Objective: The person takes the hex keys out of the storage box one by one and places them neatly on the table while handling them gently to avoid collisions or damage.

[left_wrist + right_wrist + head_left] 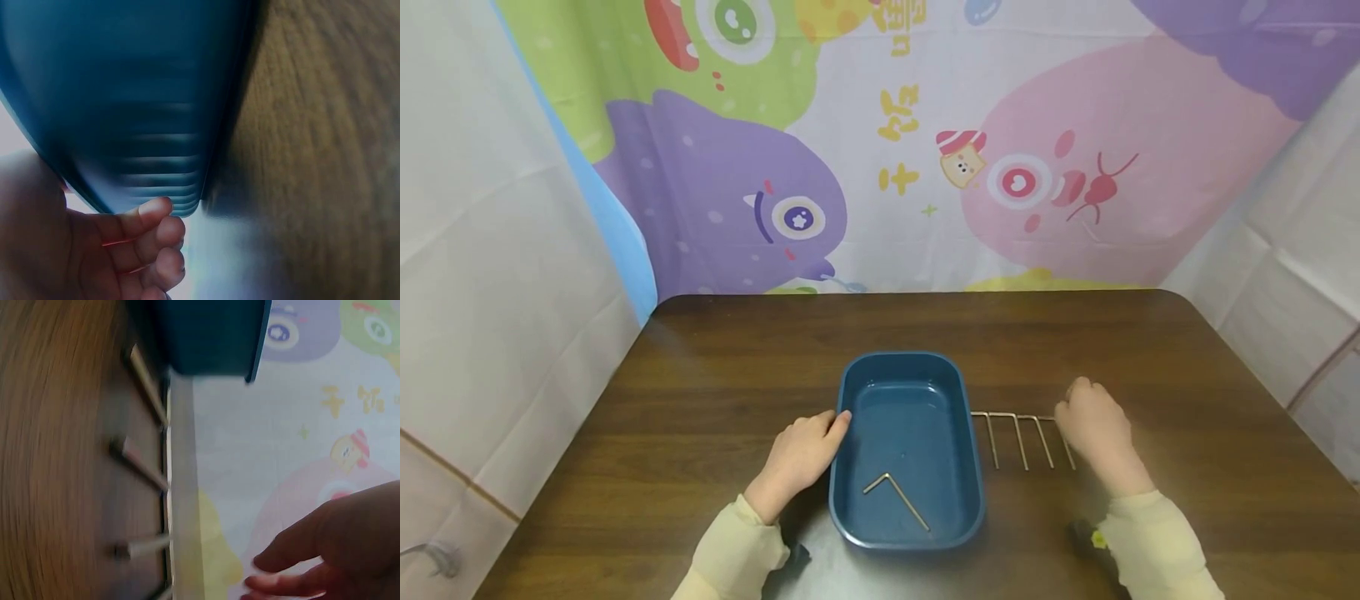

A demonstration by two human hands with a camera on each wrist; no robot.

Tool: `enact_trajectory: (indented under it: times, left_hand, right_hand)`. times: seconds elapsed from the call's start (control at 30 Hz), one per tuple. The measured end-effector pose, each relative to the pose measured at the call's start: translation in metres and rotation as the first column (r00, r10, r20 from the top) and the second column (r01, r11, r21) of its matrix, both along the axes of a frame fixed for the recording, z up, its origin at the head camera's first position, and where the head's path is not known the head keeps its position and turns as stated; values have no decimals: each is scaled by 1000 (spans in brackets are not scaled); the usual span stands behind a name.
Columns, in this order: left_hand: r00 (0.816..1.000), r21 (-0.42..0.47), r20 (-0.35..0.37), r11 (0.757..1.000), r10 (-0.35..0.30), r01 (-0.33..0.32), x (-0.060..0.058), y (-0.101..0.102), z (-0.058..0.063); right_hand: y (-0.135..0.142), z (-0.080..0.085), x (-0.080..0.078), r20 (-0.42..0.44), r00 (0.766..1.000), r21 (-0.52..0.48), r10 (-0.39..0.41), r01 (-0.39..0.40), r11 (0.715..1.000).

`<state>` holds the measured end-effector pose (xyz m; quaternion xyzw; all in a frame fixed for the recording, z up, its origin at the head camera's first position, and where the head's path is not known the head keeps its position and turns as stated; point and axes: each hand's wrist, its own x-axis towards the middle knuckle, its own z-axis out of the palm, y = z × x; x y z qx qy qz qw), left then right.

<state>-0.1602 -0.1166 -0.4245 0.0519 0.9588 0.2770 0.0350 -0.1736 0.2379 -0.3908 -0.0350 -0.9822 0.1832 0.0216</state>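
A deep blue rectangular tub (904,533) stands on the table, and an L-shaped metal hex key (907,502) lies on its floor. My left hand (805,448) holds the tub's left side, thumb over the rim; in the left wrist view its fingers (164,234) are bent against the outer wall. To the tub's right, several similar hex keys (1021,442) lie in a row. Over the row's right end is my right hand (1097,425), its fingers bent; the right wrist view shows nothing between thumb and fingers.
The brown wooden table (700,400) has rounded far corners. Behind it hangs a cartoon-printed curtain (887,242), and pale sheeting (535,250) covers the sides. A small yellow flower-shaped piece (1099,539) shows beside the right sleeve.
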Motion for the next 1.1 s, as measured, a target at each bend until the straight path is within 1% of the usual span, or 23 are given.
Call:
enact_trajectory:
  times: [0.03, 0.07, 0.13, 0.2, 0.33, 0.43, 0.53, 0.67, 0.8, 1.0, 1.1]
  left_hand:
    - [1000, -2, -3, 1000, 0, 0, 0, 0, 0]
    - [1000, -3, -3, 1000, 1, -1, -1, 0, 0]
    - [1000, -2, -8, 1000, 3, -3, -1, 1, 0]
    - [1000, -3, -5, 1000, 5, -5, -2, 1, 0]
    - [1000, -7, -5, 1000, 4, -4, -2, 1, 0]
    - [1000, -10, -6, 1000, 3, -3, -2, 1, 0]
    - [1000, -10, -3, 1000, 4, -4, -2, 0, 0]
    - [1000, -25, -22, 1000, 3, -4, -2, -1, -1]
    - [999, -30, -37, 1000, 1, -2, -2, -1, -1]
    - [999, -21, -33, 1000, -6, 5, -1, 0, -1]
    - [1000, -17, -29, 1000, -4, 4, -1, 0, 0]
  right_hand:
    - [-4, 0, 0, -70, 998, -8, 9, -10, 1000]
    - [-9, -1, 1, -139, 990, -17, 17, -19, 1000]
    - [-17, -3, 1, -263, 964, -39, 28, -40, 998]
    - [-24, -6, 0, -359, 933, -61, 34, -60, 996]
    - [-36, -9, 0, -472, 881, -91, 39, -92, 992]
    - [-45, -10, 1, -520, 851, -90, 69, -136, 987]
    - [-56, -8, 3, -532, 840, -106, 111, -196, 975]
    - [-73, -3, 9, -503, 846, -150, 174, -284, 947]
    - [-88, 1, 17, -464, 849, -162, 252, -361, 918]
    - [-105, 4, 24, -421, 843, -159, 334, -431, 888]
    - [-113, 3, 27, -396, 837, -131, 378, -459, 879]
